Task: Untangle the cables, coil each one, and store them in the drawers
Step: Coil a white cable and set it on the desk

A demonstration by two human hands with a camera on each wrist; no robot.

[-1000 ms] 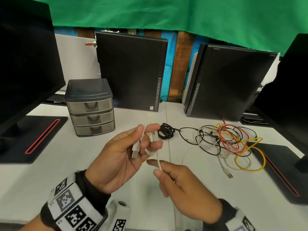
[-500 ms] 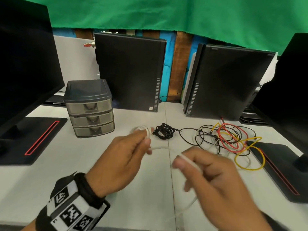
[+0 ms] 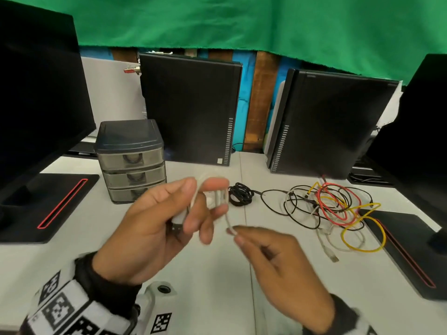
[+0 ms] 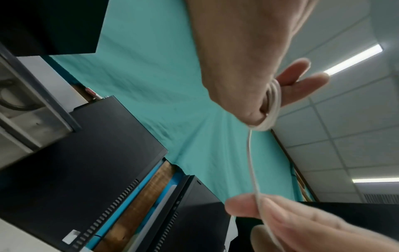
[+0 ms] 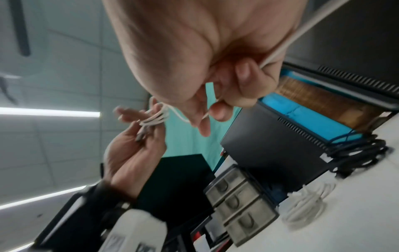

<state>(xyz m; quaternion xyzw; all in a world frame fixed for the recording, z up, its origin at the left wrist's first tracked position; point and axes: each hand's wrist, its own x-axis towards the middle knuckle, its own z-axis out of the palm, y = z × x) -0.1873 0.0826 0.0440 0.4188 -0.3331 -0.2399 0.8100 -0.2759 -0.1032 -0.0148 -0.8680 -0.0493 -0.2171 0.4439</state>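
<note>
My left hand [image 3: 169, 223] is raised palm up over the table with a white cable [image 3: 219, 197] looped several times round its fingers [image 4: 295, 80]; its plug lies in the palm. My right hand [image 3: 271, 257] pinches the free run of that white cable [image 4: 251, 167] between thumb and forefinger, just right of and below the left hand. A coiled black cable [image 3: 240, 194] lies on the table behind the hands. To the right lies a tangle of black, red, yellow and white cables [image 3: 333, 209]. The grey three-drawer unit [image 3: 131, 163] stands at the left, all drawers closed.
Two black computer cases [image 3: 191, 110] stand upright at the back of the white table [image 3: 72, 250]. Monitor bases with red stripes [image 3: 48, 209] sit at the left and right edges. A green cloth hangs behind. Another white coil [image 5: 306, 209] lies on the table.
My left hand turned palm up again with the white loops on its fingers. My right hand swung back toward it, bringing another turn of the white cable close.
</note>
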